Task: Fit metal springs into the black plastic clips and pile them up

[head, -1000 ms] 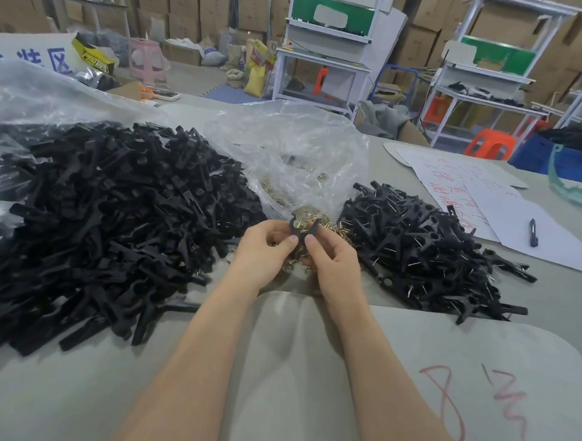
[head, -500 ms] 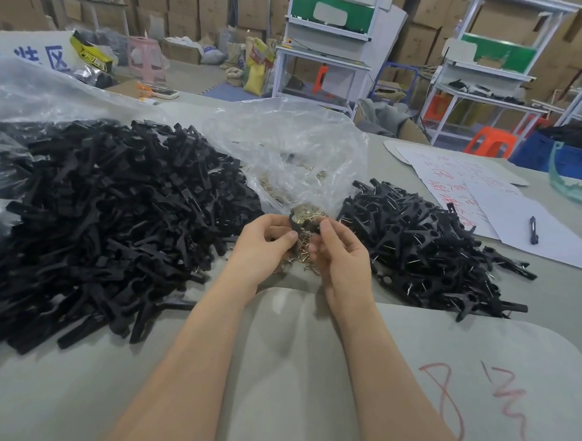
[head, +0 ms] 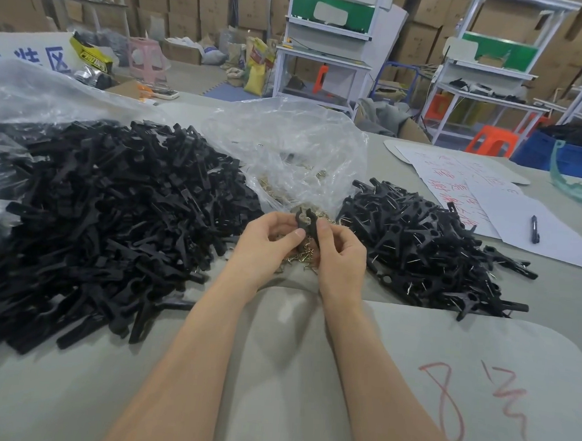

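Black plastic clip [head: 304,221] is up again above the gold metal springs [head: 299,255]; my left hand [head: 267,242] and right hand [head: 340,254] both pinch it, so I think fitting starts

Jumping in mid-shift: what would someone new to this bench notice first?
The huge heap of black clip parts fills the left of the view and dwarfs the smaller pile of sprung clips on the right, where metal wire ends show. Between them, just in front of a clear bag of springs, the left hand and right hand pinch a single black clip.
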Demonstrator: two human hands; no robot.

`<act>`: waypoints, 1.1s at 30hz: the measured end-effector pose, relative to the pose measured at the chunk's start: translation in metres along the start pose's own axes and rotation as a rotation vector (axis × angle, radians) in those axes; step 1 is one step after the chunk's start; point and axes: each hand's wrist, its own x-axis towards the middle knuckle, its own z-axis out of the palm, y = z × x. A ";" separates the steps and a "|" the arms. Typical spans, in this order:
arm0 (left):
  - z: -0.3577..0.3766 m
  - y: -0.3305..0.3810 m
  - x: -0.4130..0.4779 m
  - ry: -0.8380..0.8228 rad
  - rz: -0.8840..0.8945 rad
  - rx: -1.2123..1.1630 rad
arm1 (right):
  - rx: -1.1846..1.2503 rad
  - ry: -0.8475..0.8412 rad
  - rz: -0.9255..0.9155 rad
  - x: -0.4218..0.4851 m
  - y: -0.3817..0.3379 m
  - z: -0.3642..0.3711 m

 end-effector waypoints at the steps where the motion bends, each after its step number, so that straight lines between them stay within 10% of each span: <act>1: 0.001 0.000 0.000 -0.011 -0.001 -0.015 | -0.005 0.013 -0.010 0.000 0.000 0.000; 29: -0.004 0.006 -0.002 -0.109 -0.080 -0.224 | 0.299 -0.327 0.253 0.002 -0.013 -0.006; 33: -0.011 0.008 0.003 0.094 -0.062 -0.417 | 0.245 -0.209 0.258 0.002 -0.013 -0.004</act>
